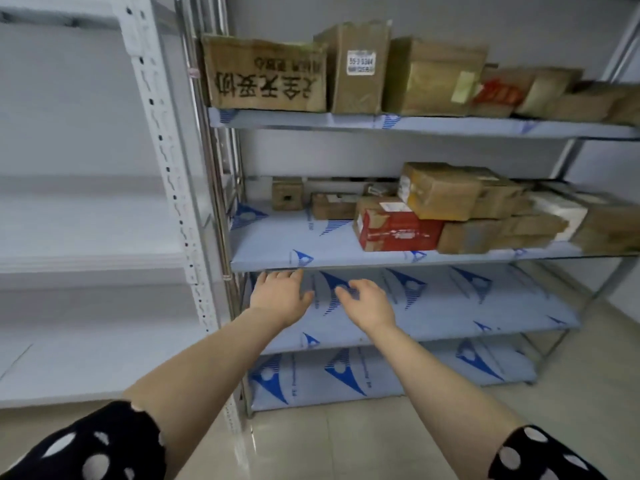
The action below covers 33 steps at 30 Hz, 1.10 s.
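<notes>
From the head camera we look down a steel shelving unit; both bare forearms stretch forward from dotted black sleeves (104,445) toward the film-covered shelf board (450,306), the third level down, wrapped in pale film with blue triangular marks. The left hand (280,294) lies flat with its fingers straight and released, grasping nothing; its fingertips reach the front edge of the middle shelf (346,264) just above, and we cannot tell whether they touch that edge or pass beneath it. The right hand (369,303) hovers just beside it with fingers loosely bent and blurred, also holding nothing.

The board's long axis runs left to right, across the line of both arms; the hands sit over its left end, near the front left post, so most of the board lies to the right of them. We judge the left hand the deeper of the two and the nearer to the board's left edge; the right hand is nearer to the board's middle.

On the middle shelf a red carton (398,233) stands near the front edge, up and to the right of the right hand, with brown cartons (485,206) stacked behind and beside it; the top shelf carries a printed carton (266,77) at its left end; a white rack (156,133) stands to the left, and a bottom shelf (381,375) lies above the tiled floor (346,445).
</notes>
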### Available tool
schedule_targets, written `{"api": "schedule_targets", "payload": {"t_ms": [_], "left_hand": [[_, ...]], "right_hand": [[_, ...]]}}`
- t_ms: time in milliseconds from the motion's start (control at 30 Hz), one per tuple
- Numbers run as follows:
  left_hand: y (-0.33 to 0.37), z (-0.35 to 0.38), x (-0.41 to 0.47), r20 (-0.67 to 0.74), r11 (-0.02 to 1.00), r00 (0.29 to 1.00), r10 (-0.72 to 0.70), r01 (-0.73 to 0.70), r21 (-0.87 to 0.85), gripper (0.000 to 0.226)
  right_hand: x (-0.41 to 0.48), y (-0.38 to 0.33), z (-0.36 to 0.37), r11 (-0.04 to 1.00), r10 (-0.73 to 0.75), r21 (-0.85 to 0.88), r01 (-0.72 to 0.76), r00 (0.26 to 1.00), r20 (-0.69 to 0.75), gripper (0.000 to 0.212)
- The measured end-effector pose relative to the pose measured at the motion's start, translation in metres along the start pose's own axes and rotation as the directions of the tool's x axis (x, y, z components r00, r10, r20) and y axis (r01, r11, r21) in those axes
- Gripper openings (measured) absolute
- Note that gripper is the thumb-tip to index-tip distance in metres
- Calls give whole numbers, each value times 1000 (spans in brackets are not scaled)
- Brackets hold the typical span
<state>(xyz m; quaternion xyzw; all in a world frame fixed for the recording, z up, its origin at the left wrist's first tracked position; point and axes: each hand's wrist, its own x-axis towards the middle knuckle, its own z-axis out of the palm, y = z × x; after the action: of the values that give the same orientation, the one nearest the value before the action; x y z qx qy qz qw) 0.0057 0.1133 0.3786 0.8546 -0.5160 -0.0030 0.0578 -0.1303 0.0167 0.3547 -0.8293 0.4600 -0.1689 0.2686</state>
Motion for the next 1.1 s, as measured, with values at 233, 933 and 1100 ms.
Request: {"api": "schedule_targets", "payload": {"t_ms": [233,933,1100], "left_hand": [[57,-3,110,7,989,990,140,-139,-52,54],[204,-27,332,-114,843,958,264,-287,-455,47],[235,-24,360,-97,816,981,171,-196,-545,44]], "right_hand": [[72,37,-45,995,98,25,-96,991,-92,48],[262,124,-181,962,268,82,-259,862,-430,49],[293,150,-215,964,261,78,-255,848,-461,54]]}}
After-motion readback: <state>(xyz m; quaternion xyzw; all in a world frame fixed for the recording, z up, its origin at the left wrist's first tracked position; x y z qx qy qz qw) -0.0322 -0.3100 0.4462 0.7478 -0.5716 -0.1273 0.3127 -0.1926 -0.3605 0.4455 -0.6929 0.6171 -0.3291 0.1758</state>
